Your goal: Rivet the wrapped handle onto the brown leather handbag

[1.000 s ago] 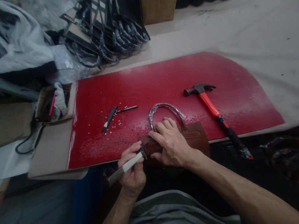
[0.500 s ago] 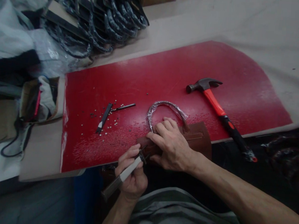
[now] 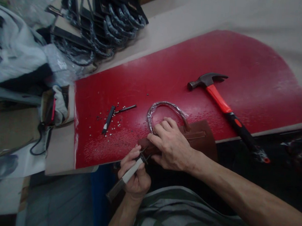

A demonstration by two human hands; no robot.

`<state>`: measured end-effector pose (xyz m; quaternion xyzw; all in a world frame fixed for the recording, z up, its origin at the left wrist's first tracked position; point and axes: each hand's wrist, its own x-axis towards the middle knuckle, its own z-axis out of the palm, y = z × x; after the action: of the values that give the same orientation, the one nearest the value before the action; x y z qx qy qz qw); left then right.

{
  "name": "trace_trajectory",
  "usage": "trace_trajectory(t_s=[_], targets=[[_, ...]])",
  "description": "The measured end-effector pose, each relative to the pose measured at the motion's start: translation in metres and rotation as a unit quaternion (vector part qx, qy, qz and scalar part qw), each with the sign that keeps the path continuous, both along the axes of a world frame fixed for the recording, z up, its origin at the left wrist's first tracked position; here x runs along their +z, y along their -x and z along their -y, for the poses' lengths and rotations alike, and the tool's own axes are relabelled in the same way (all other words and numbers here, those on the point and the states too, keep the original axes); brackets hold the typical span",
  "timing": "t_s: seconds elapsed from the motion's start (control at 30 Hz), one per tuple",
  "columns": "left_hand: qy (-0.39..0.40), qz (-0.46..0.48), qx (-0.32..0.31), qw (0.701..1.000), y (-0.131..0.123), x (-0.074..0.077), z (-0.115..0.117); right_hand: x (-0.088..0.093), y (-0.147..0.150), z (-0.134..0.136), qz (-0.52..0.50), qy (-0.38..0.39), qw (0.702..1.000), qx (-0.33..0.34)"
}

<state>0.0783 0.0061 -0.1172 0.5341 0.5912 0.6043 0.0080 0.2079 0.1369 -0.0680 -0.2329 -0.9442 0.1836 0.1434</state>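
Note:
A brown leather bag piece (image 3: 199, 135) lies over the near edge of the red cutting mat (image 3: 168, 80), its plastic-wrapped handle (image 3: 163, 107) arching onto the mat. My right hand (image 3: 173, 146) presses flat on the leather, fingers stretched over its left end. My left hand (image 3: 135, 174) is closed round a knife with a pale handle (image 3: 127, 176), whose tip meets the leather's left edge beside my right thumb.
A claw hammer with an orange and black handle (image 3: 222, 103) lies on the mat to the right. A small black blade (image 3: 107, 119), a thin rod (image 3: 124, 109) and several tiny scraps sit at mat left. Black bag handles (image 3: 112, 23) pile at back left; an open box (image 3: 55, 108) stands left.
Only the view has shifted and tilted a little. My hands stay in place on the leather, the knife tip still at its left edge.

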Motion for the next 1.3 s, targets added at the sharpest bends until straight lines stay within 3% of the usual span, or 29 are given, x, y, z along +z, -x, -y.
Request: trace_trajectory(t_s=[0.33,0.57,0.77,0.83,0.97,1.03,1.3], targets=[[0.038,0.077,0.021,0.996,-0.009,0.019,0.006,-0.003,-0.006,0.005,-0.032,-0.043,0.999,0.002],[0.099,0.244,-0.049,0.964,0.014,0.027,0.006,-0.004,-0.007,0.006,-0.05,-0.056,0.997,0.006],[0.077,0.247,-0.106,0.96,0.012,0.031,0.0,-0.005,-0.009,0.008,-0.062,-0.063,0.996,-0.001],[0.072,0.298,-0.103,0.946,0.014,0.033,-0.003,-0.003,-0.008,0.007,-0.037,-0.052,0.998,-0.004],[0.088,0.466,-0.109,0.874,0.023,0.038,-0.007,0.001,-0.005,0.005,0.012,-0.036,0.999,-0.002],[0.095,0.504,-0.112,0.851,0.027,0.039,-0.006,0.002,-0.003,0.005,0.021,-0.038,0.999,-0.004],[0.113,0.526,-0.127,0.833,0.031,0.04,-0.005,0.001,0.0,0.003,0.011,-0.024,1.0,0.0]])
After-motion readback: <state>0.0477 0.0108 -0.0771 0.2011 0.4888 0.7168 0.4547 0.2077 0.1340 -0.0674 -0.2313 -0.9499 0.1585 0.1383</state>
